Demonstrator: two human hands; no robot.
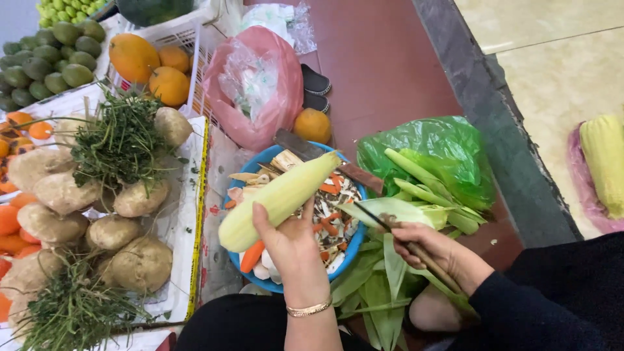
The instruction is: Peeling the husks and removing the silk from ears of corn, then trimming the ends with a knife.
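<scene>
My left hand (pixel 291 244) holds a pale yellow-green ear of corn (pixel 278 199), still in its inner husk, slanting over a blue bowl (pixel 265 157). My right hand (pixel 434 249) grips a thin dark knife (pixel 380 220) together with a strip of green husk (pixel 396 209), just right of the bowl. The bowl holds vegetable scraps: carrot pieces, white peelings and a long dark blade (pixel 325 159) lying across its rim. Loose green husks (pixel 383 286) pile below my right hand.
A green plastic bag (pixel 442 149) with husks sits at right. At left a white tray (pixel 195 195) carries jicama roots and leafy herbs. Behind are a pink bag (pixel 250 88), oranges, mangoes and avocados. Another corn ear (pixel 604 162) lies on a pink bag at far right.
</scene>
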